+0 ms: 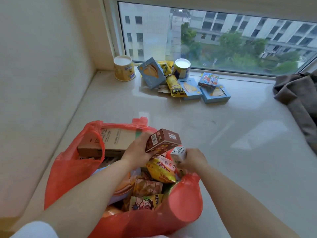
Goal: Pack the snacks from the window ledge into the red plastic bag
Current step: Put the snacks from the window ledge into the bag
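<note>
Above the thin red plastic bag (pixel 68 169), a light, stiff brown cardboard box (pixel 163 140) is gripped across its sides by the left hand (pixel 139 150), while a small white carton (pixel 179 154) is pinched by the right hand (pixel 193 160).

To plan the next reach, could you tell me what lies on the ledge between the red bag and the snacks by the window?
In the head view, nothing: only bare glossy ledge separates the red plastic bag from the snack pile.

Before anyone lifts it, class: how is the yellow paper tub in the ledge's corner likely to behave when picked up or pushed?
The yellow paper tub stands with its wide end down, so a push should slide it rather than tip it. Its paper walls would probably dent under tight fingers. Knocked onto its side, its tapered shape would likely roll in a curve on the glossy ledge.
</note>
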A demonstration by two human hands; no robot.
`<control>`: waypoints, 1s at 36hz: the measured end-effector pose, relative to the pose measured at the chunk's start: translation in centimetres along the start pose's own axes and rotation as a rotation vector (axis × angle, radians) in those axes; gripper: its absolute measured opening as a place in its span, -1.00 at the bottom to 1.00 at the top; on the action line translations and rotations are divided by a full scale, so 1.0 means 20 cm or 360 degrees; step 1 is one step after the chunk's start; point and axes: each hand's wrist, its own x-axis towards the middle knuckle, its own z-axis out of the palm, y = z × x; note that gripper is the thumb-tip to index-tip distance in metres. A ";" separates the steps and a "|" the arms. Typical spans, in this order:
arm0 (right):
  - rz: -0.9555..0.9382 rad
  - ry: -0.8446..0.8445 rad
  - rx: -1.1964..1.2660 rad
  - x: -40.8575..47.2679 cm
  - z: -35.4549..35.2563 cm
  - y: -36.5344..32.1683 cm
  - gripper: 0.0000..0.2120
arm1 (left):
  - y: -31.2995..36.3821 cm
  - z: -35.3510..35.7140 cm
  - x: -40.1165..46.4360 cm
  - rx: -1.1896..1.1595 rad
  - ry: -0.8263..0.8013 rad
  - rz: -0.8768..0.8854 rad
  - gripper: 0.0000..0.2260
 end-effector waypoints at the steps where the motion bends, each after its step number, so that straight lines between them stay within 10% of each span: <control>1: 0.0025 0.0024 0.0013 0.00 -0.02 0.01 -0.75 | 0.00 0.00 0.00 0.0042 -0.0003 0.0057 -0.56; 14: 0.0009 0.0049 0.0031 0.03 -0.21 0.05 -0.66 | -0.08 0.00 0.00 0.1086 -0.0142 0.0975 -0.43; 28: -0.0203 0.0227 -0.0546 0.04 -0.18 -0.02 -0.35 | -0.09 0.02 -0.09 0.1349 -0.0916 0.0453 -0.43; 36: -0.0536 0.0105 -0.0965 0.08 0.06 -0.12 -0.30 | -0.03 -0.01 -0.04 0.0669 -0.1050 -0.0138 -0.56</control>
